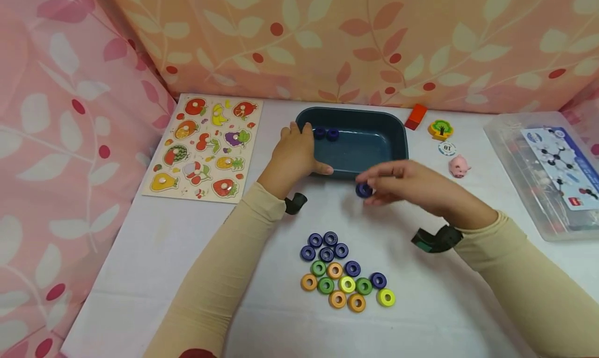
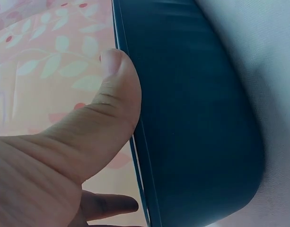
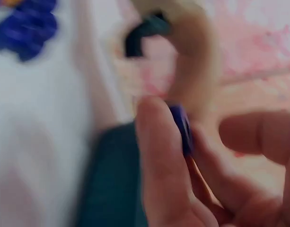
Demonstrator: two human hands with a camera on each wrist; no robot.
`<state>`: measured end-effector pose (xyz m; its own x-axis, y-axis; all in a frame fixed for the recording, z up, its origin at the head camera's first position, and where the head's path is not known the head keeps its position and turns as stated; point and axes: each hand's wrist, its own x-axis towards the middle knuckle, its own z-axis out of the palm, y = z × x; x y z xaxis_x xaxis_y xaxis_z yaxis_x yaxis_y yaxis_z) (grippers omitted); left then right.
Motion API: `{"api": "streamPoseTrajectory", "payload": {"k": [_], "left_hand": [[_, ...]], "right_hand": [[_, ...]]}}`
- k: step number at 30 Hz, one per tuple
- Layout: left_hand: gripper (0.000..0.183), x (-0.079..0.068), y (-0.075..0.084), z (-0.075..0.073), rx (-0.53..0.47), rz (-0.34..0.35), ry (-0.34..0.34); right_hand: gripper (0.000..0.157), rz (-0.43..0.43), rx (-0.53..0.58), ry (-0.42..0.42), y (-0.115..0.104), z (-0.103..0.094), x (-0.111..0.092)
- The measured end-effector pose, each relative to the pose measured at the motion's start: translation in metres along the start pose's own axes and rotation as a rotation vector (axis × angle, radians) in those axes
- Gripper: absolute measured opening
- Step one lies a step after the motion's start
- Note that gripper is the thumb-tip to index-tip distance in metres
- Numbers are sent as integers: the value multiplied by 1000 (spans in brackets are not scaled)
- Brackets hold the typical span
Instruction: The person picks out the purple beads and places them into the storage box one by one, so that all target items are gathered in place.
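Observation:
In the head view my left hand point(image 1: 294, 152) holds the left end of a dark blue plastic tub point(image 1: 360, 171). Its thumb lies over the front rim, also seen close up against the tub wall point(image 2: 192, 118) in the left wrist view. Two purple rings point(image 1: 333, 134) lie inside the tub, at its back left. Just outside the front rim, my right hand point(image 1: 404, 186) pinches another purple ring point(image 1: 364, 190) between thumb and fingers. The right wrist view, blurred, shows that ring point(image 3: 181, 128) edge-on between the fingertips.
Nearer the front lie several loose rings, purple point(image 1: 326, 254), green point(image 1: 325, 285), orange point(image 1: 337, 299) and yellow point(image 1: 386, 297). A fruit puzzle board point(image 1: 208, 155) is at left. Right of the tub are a red block point(image 1: 415, 117), tree piece point(image 1: 441, 129), chip point(image 1: 446, 148), pink pig point(image 1: 459, 166) and clear case point(image 1: 538, 191).

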<state>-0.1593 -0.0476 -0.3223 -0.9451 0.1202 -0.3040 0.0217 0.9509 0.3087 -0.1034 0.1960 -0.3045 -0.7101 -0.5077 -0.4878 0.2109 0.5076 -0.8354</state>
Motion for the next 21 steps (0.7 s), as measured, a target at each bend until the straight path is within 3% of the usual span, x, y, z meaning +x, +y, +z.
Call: {"api": "streamPoseTrajectory", "payload": {"k": [5,9,12,16,21], "left_hand": [[126,1,-1,0,0,-8,-3],[126,0,0,-1,11,-9,-11],[125,0,1,-1,20,-5,-18],[125,0,2,0,23,-2,-26],[125,0,3,-2,29,-12,-24]], "right_hand": [[48,-7,189,121,-24,-30,43],[52,92,485,120,-24,-43,86],[43,170,687,132,-20,-48,111],[29,219,809,125,-13,-51,128],[27,236,892,111,-10,-54,136]]}}
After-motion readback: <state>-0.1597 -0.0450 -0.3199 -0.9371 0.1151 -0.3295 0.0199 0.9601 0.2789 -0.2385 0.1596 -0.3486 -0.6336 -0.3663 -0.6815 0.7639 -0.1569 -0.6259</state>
